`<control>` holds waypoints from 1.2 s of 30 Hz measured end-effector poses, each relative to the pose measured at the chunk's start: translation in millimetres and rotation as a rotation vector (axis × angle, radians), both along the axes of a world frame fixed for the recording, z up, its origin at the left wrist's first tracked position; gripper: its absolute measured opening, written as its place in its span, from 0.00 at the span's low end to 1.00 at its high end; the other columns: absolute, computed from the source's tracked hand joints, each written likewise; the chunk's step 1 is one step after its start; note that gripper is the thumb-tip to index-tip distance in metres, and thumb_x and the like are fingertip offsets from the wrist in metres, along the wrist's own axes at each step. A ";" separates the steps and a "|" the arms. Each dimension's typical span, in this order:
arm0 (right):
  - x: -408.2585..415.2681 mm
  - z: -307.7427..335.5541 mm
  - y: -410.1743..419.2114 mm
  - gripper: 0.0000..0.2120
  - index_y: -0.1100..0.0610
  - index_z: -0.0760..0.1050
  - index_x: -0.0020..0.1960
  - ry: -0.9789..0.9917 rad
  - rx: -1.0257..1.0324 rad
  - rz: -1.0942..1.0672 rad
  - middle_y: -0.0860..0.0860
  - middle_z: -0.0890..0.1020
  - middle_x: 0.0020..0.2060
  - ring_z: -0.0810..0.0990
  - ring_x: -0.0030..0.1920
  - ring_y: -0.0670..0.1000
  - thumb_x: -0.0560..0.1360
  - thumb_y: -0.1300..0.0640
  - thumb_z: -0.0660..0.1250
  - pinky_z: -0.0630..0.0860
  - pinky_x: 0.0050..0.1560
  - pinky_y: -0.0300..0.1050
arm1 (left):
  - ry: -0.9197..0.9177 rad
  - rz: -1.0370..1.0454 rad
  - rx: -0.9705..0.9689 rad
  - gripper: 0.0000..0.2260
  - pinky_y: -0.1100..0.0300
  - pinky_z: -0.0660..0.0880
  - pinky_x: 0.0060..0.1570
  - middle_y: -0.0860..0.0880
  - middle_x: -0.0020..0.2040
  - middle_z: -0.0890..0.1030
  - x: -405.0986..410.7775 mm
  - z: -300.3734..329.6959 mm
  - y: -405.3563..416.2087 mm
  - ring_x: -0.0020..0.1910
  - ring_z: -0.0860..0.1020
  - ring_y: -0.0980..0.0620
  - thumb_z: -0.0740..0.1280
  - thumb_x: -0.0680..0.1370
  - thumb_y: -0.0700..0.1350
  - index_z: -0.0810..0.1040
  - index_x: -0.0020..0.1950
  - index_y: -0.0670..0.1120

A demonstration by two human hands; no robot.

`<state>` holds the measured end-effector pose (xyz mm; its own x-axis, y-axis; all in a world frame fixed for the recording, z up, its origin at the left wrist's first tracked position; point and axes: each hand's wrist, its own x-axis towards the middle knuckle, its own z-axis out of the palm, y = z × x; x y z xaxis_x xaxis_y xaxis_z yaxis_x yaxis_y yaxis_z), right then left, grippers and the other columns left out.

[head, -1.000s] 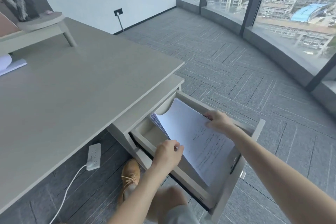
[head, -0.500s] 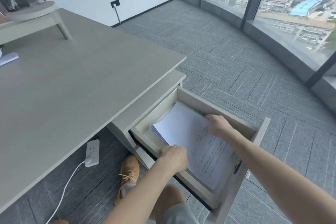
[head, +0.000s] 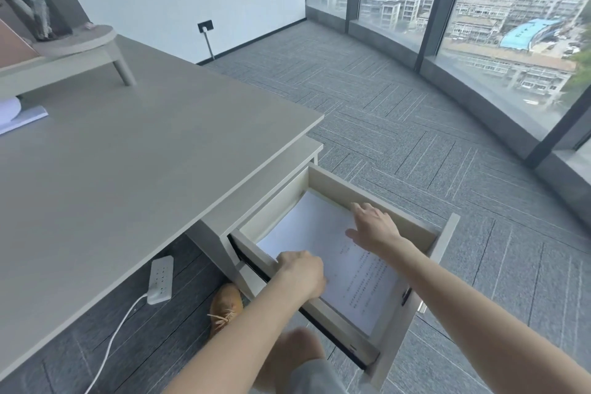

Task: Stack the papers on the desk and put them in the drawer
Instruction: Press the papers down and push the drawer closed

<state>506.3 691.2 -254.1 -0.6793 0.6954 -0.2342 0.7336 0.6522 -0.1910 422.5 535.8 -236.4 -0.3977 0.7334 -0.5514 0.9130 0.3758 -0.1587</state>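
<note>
The stack of white printed papers lies flat inside the open drawer, which is pulled out from under the right end of the grey desk. My left hand is curled over the stack's near edge by the drawer's near wall, its fingertips hidden. My right hand hovers over the far side of the top sheet with its fingers spread and nothing in it.
A white power strip with its cable lies on the carpet under the desk, next to my brown shoe. A raised shelf with a figurine stands at the desk's back left. White sheets lie at the left edge.
The stack has gone from tilted above the drawer to lying flat on its bottom. My right hand has let go and opened its fingers. My left hand has stayed at the near edge.
</note>
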 end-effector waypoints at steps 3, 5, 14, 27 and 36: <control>17.2 19.0 -14.6 0.27 0.55 0.68 0.72 0.087 -0.011 0.010 0.57 0.76 0.64 0.77 0.65 0.60 0.77 0.47 0.67 0.72 0.63 0.55 | 0.000 0.023 0.231 0.15 0.56 0.67 0.44 0.42 0.57 0.81 -17.7 25.9 -6.3 0.54 0.80 0.42 0.56 0.81 0.49 0.77 0.60 0.43; 34.3 29.7 -26.9 0.25 0.52 0.68 0.73 0.139 -0.016 0.022 0.55 0.76 0.65 0.75 0.66 0.58 0.77 0.50 0.65 0.70 0.65 0.55 | 0.038 0.033 0.438 0.14 0.54 0.69 0.45 0.41 0.56 0.81 -36.3 45.7 -10.8 0.54 0.79 0.41 0.57 0.80 0.47 0.75 0.59 0.42; 133.6 42.7 -75.0 0.34 0.51 0.66 0.76 0.291 0.031 -0.168 0.55 0.68 0.71 0.65 0.72 0.58 0.70 0.67 0.59 0.56 0.75 0.54 | 0.054 0.007 0.801 0.27 0.42 0.60 0.74 0.35 0.76 0.66 -127.1 101.7 -7.7 0.76 0.61 0.35 0.69 0.75 0.46 0.70 0.74 0.45; 150.0 2.1 -82.5 0.46 0.52 0.33 0.81 0.467 -0.454 -0.402 0.56 0.57 0.80 0.66 0.74 0.58 0.78 0.68 0.62 0.68 0.70 0.49 | 0.114 0.113 0.434 0.41 0.35 0.47 0.74 0.49 0.82 0.40 -161.1 91.3 -40.9 0.80 0.42 0.38 0.66 0.78 0.50 0.39 0.80 0.61; 102.1 -11.2 -77.2 0.50 0.38 0.28 0.77 0.593 -0.547 -0.324 0.57 0.57 0.80 0.71 0.72 0.57 0.79 0.61 0.65 0.69 0.71 0.55 | 0.123 0.122 0.437 0.42 0.33 0.46 0.73 0.48 0.82 0.41 -171.3 96.9 -29.8 0.80 0.42 0.36 0.64 0.74 0.51 0.39 0.78 0.66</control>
